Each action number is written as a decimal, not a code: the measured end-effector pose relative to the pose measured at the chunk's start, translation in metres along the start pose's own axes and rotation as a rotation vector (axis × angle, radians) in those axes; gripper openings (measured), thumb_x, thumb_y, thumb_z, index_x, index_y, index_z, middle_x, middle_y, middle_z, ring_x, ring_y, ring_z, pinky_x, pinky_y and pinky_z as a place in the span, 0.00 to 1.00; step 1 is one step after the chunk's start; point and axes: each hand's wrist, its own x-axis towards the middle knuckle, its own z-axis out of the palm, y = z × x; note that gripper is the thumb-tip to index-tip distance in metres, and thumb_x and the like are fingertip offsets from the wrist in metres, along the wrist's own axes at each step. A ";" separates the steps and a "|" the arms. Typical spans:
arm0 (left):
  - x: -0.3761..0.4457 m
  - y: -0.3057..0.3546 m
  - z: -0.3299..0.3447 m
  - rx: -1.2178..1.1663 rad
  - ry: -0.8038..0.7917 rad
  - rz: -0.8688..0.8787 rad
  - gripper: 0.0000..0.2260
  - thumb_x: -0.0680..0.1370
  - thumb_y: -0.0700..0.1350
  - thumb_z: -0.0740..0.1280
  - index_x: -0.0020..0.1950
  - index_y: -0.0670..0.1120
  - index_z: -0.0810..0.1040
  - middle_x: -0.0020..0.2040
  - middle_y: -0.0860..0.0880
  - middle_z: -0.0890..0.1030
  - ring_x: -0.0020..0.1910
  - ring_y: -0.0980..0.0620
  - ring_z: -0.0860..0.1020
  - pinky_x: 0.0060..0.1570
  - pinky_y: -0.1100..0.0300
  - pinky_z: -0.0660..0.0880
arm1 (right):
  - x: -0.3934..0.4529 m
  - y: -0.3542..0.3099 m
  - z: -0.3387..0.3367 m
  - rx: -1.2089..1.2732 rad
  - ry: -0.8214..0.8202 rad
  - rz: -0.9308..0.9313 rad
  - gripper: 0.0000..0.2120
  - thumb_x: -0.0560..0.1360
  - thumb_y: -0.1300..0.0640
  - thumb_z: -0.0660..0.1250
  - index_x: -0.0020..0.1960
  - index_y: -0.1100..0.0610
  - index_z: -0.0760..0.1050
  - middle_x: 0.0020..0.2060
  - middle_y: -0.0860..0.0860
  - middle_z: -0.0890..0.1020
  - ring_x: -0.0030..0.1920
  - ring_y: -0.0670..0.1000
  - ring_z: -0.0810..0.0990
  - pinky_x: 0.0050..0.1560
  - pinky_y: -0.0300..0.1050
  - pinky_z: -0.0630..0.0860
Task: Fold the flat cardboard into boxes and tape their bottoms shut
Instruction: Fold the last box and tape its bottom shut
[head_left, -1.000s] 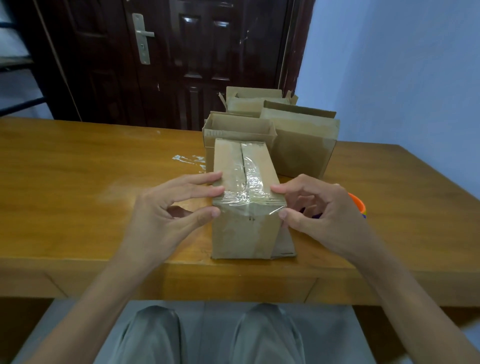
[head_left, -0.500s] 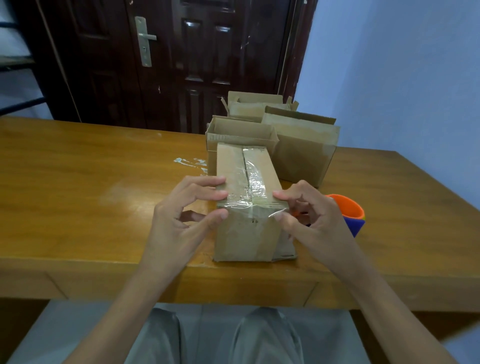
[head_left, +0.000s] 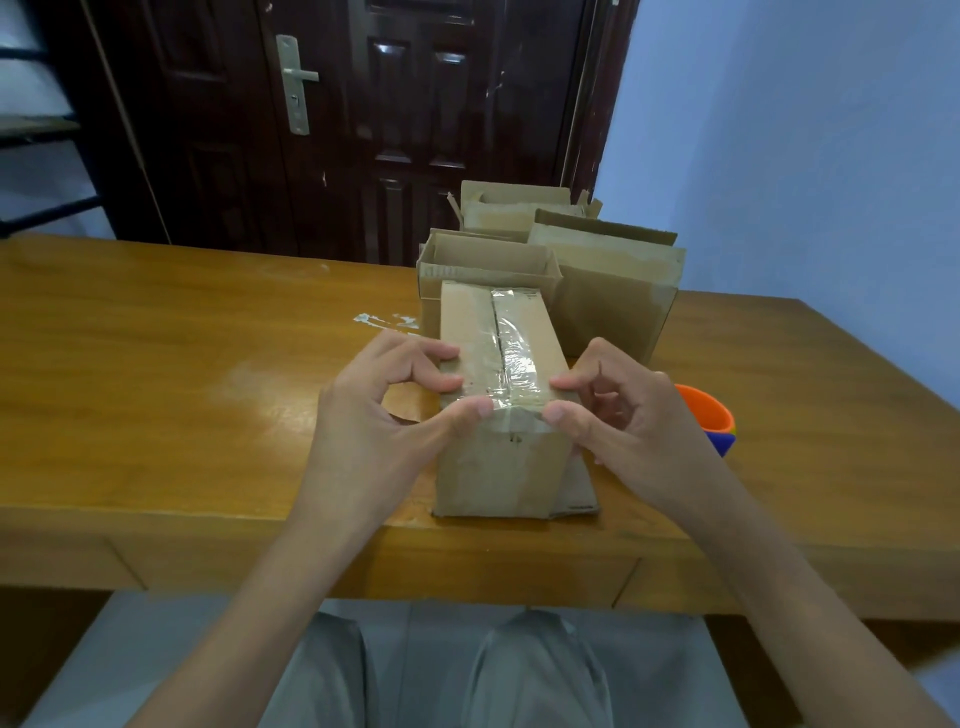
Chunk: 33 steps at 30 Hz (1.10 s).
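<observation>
Between the two hands, near the front edge of the table (head_left: 156, 395): a cardboard box (head_left: 498, 467), upside down, taped bottom facing up. Along the middle seam of that bottom, a strip of clear tape (head_left: 511, 353), shiny and wrinkled, running away from the hands and folded over the near top edge. At the box's lower right corner, a loose flap (head_left: 576, 493) lying flat on the wood.

On the box's left side, the left hand (head_left: 374, 431): fingers curled, fingertips on the top left edge, thumb pressed against the near end of the tape, so pinching the box's corner. On the right side, the right hand (head_left: 623, 421): likewise curled, thumb against the near top edge by the tape, forefinger on the top right edge. Both hands gripped the same near end of the box, neither spread flat.

Just beyond the fingertips, touching or nearly touching the far end of the held box, an open box (head_left: 488, 260) standing upright. To the right of that, beyond the right hand, a taller box (head_left: 613, 296) with its flap up. Farther still, a third box (head_left: 514, 208) at the table's far edge. Right behind the right hand's knuckles, an orange cup (head_left: 706, 410) nested in a blue one. Beyond the left hand, scraps of tape (head_left: 384, 320) stuck to the wood. Behind everything, a dark door (head_left: 363, 130).
</observation>
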 end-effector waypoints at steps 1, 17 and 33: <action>0.001 0.000 -0.001 0.009 -0.004 0.003 0.15 0.68 0.58 0.79 0.45 0.49 0.84 0.57 0.59 0.83 0.61 0.60 0.80 0.39 0.65 0.80 | 0.001 0.001 -0.002 -0.025 -0.011 -0.016 0.11 0.79 0.48 0.72 0.52 0.55 0.77 0.37 0.49 0.78 0.37 0.53 0.81 0.35 0.36 0.77; 0.000 -0.007 0.013 0.036 0.020 0.094 0.15 0.68 0.58 0.79 0.46 0.56 0.76 0.60 0.56 0.79 0.61 0.56 0.79 0.42 0.68 0.79 | -0.002 0.016 0.025 -0.388 0.268 -0.258 0.19 0.81 0.38 0.66 0.51 0.55 0.78 0.37 0.46 0.82 0.35 0.45 0.79 0.31 0.42 0.77; -0.011 -0.010 0.000 -0.236 -0.036 -0.028 0.08 0.75 0.40 0.75 0.54 0.45 0.86 0.59 0.56 0.87 0.61 0.57 0.83 0.42 0.65 0.81 | -0.008 0.012 0.011 -0.293 0.109 -0.185 0.12 0.85 0.45 0.62 0.57 0.53 0.76 0.42 0.36 0.79 0.44 0.41 0.82 0.39 0.31 0.74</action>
